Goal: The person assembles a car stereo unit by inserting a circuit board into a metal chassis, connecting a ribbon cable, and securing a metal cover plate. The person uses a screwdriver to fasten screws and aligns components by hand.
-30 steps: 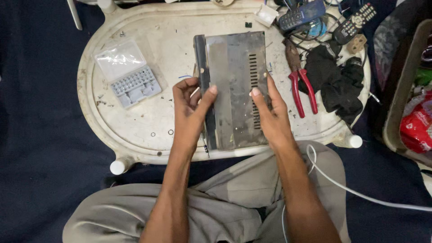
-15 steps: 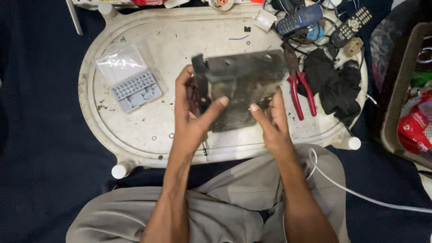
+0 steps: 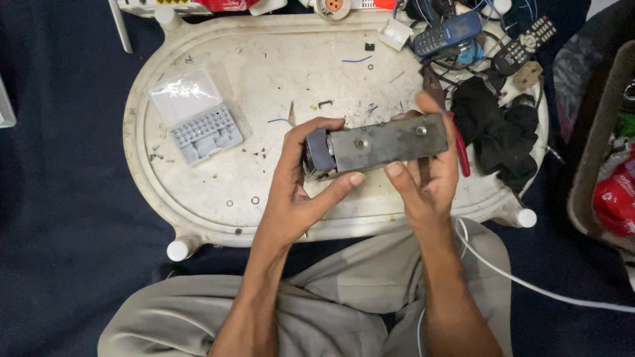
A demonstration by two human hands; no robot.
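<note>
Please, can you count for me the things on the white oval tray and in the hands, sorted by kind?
Metal box, held in left hand and right hand: 1
Grey bit case: 1
Red-handled pliers: 1
Blue phone: 1
Remote control: 1
Black cloth: 1
Total: 6

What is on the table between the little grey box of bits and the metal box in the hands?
In the head view, only bare white tabletop with small scraps lies between the grey bit case and the metal box.
</note>
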